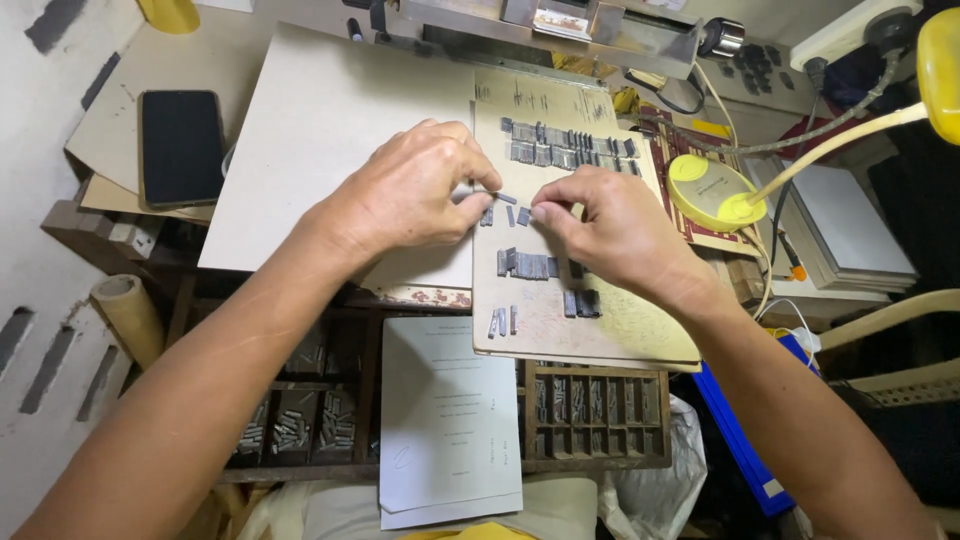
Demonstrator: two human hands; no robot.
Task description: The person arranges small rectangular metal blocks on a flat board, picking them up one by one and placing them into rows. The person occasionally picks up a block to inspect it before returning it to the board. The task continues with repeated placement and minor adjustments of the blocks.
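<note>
Both hands pinch: left hand on one metal type piece, right hand fingertips together; card holds several sorted rows.

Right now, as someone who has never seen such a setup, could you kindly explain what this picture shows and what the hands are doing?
The single picture comes from a camera worn on the person's head, looking down at two bare hands. The left hand and right hand meet over a beige cardboard sheet, pinching small grey metal type pieces between the fingertips. More type lies in rows on the sheet. Below it stands a wooden compartment tray holding further pieces, beside a printed paper. A dark phone lies at the left, a yellow lamp at the right.
</note>
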